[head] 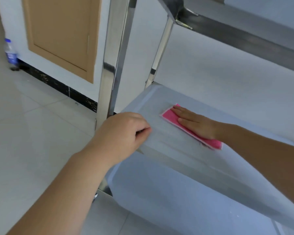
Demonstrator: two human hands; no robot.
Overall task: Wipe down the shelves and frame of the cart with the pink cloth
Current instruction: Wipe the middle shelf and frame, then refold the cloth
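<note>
A stainless steel cart fills the right half of the head view. Its middle shelf (159, 146) is covered in a pale film. The folded pink cloth (172, 117) lies flat on that shelf. My right hand (196, 123) presses on the cloth with straight fingers, palm down. My left hand (122, 133) grips the shelf's front left edge, fingers curled over the rim, beside the shiny front post (109, 73). A lower shelf (176, 200) shows beneath, and the top shelf's rail (236, 36) crosses above.
A second steel post (159, 53) stands at the shelf's far left corner. To the left are a pale tiled floor (32, 141), a white wall with a tan panel (61, 34) and dark skirting, and a plastic water bottle (10, 51) on the floor.
</note>
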